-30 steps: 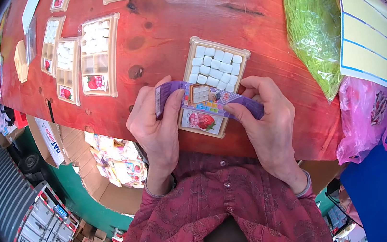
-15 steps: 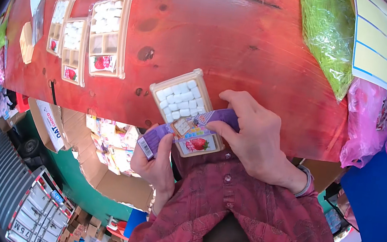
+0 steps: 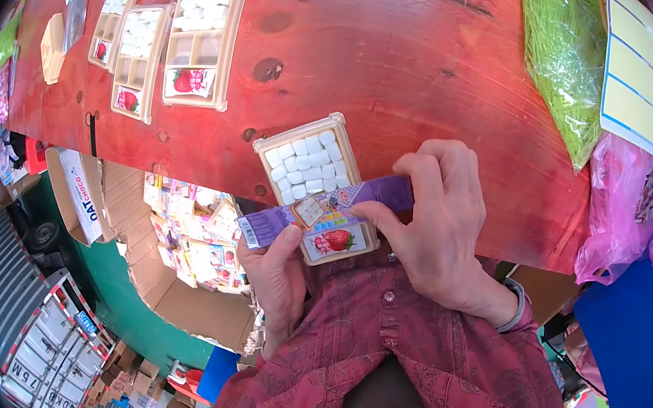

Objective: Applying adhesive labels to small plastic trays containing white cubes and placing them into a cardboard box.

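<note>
At the near edge of the red tabletop (image 3: 408, 67), a beige plastic tray (image 3: 314, 182) of small white cubes hangs partly past the edge, tilted on a diagonal, with a purple paper band (image 3: 326, 210) lying across its lower half. Strawberry picture card sits in the tray's near end.

Handling, as a guess: tray looks thin-walled and light, bendy if squeezed mid-span; cubes sit loose in the compartments and would spill if it tips. Best held by the rim corners or from below, kept level. Band is thin printed card, soft, creases easily, slides on the plastic; take it by its ends.

Left hand (image 3: 278, 276) comes up from below the edge, thumb and fingers pinched on the band's left end near the barcode. Right hand (image 3: 442, 222) lies over the right end, fingers curled and closed on the band, pressing it down against the tray's side, wrist bent, forearm in a patterned red sleeve.

Further left on the tabletop: more trays (image 3: 169, 38), some part-filled. Right side: green shredded filler bag (image 3: 564, 62), pink plastic bag (image 3: 641, 194), yellow lined sheet (image 3: 644, 76).
</note>
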{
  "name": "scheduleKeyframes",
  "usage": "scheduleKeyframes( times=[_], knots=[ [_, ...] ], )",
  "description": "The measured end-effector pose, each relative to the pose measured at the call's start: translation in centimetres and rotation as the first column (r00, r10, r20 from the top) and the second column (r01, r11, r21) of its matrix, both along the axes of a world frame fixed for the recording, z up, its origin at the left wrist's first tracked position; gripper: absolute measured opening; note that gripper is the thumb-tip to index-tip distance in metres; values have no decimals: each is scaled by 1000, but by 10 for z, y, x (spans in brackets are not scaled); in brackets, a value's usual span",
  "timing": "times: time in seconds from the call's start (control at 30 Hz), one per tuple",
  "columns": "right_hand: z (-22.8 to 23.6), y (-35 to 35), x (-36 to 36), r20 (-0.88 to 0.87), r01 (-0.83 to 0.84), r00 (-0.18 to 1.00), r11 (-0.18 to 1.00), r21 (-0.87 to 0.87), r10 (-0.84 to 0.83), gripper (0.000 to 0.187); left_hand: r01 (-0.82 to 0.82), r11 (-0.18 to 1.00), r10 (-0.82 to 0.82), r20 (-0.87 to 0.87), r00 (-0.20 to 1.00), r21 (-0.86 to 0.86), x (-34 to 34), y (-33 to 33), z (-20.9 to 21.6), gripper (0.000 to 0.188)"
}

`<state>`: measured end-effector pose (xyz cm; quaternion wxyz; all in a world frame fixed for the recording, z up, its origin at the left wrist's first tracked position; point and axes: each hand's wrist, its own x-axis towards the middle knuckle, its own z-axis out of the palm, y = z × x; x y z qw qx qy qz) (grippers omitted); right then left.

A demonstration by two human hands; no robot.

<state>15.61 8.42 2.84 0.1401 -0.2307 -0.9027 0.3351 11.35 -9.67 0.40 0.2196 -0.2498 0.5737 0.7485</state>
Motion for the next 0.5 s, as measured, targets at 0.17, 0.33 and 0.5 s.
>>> scheduleKeyframes(
  times=[0.17, 0.33, 0.5],
  knots=[
    [-1, -9, 10, 28, -87, 995, 990, -107, 91, 28, -62, 998, 57, -121, 991, -31, 1, 1, 6, 31],
    [10, -1, 13, 9, -79, 991, 650, -756, 132, 20, 12, 999, -5, -217, 976, 30, -5, 6, 16, 32],
    [3, 10, 17, -106, -130, 989, 260, -957, 106, 21, 188, 981, -160, -354, 921, 47, -13, 11, 25, 32]
  ],
)
